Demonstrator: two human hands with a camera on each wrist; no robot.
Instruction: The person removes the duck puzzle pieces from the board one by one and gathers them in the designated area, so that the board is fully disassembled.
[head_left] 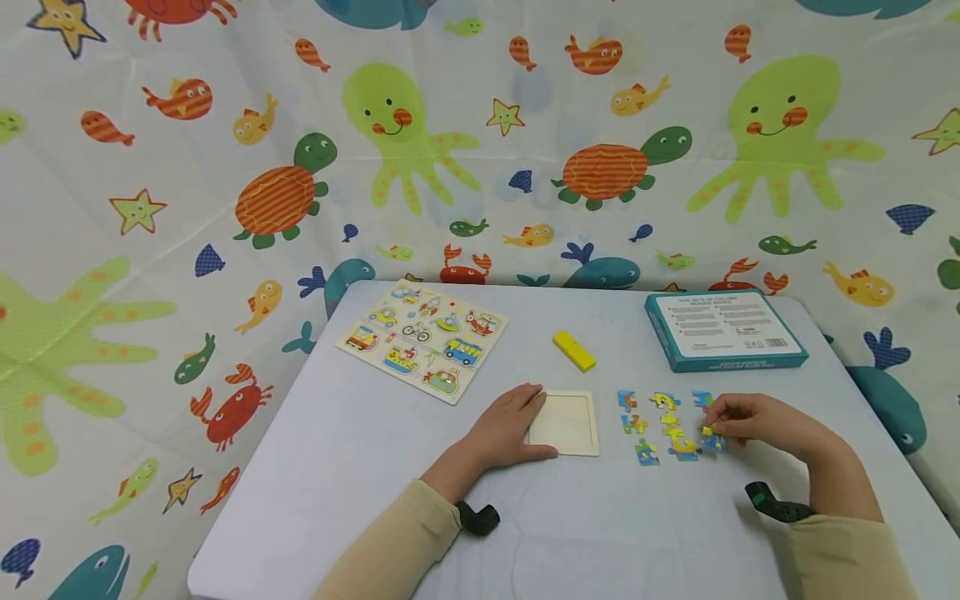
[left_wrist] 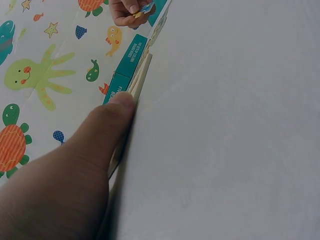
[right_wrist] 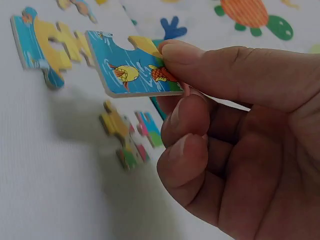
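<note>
My left hand (head_left: 507,427) holds the left side of a small square wooden puzzle tray (head_left: 566,425), fingers at its upper corner and thumb by the lower edge. The left wrist view shows the thumb (left_wrist: 122,102) against the tray's thin edge. Between thumb and fingertips, my right hand (head_left: 765,423) pinches a jigsaw piece (right_wrist: 132,70) with a blue ground and little fish. That piece is raised above the table in the right wrist view. Several loose jigsaw pieces (head_left: 682,450) lie spread out between the tray and my right hand.
A yellow block (head_left: 574,351) lies behind the tray. At the back left is a wooden board with vehicle pictures (head_left: 423,340). A teal box (head_left: 726,331) lies at the back right. Behind the white table (head_left: 360,483) hangs a sea-animal cloth (head_left: 450,50).
</note>
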